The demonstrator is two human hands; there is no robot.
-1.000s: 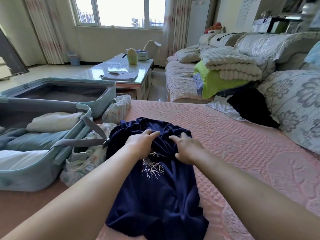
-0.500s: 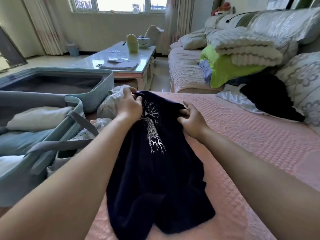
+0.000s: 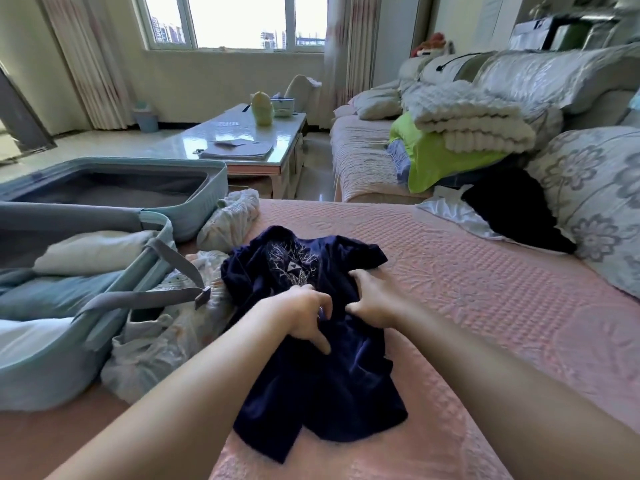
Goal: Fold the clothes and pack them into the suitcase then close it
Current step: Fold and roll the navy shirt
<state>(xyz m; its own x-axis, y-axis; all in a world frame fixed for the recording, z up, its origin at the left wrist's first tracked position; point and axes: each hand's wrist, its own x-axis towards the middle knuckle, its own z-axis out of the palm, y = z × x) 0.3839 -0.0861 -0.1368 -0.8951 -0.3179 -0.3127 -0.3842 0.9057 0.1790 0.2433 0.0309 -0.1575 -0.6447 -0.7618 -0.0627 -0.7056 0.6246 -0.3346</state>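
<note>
Both your hands are on the dark blue shirt [image 3: 329, 393], which lies crumpled on the pink bed cover [image 3: 485, 289] in front of you, with its white tree print facing up. Your left hand [image 3: 304, 317] has bent fingers and grips a bunch of the cloth near the middle of the shirt. Your right hand [image 3: 375, 299] is just beside it, and its fingers are curled into the cloth too. The two hands are near each other but do not touch. The light blue suitcase [image 3: 45, 375] lies open on your left, and folded clothes [image 3: 90, 251] are already inside its near half. A white flowered bundle [image 3: 166, 334] lies between the suitcase and the shirt.
</note>
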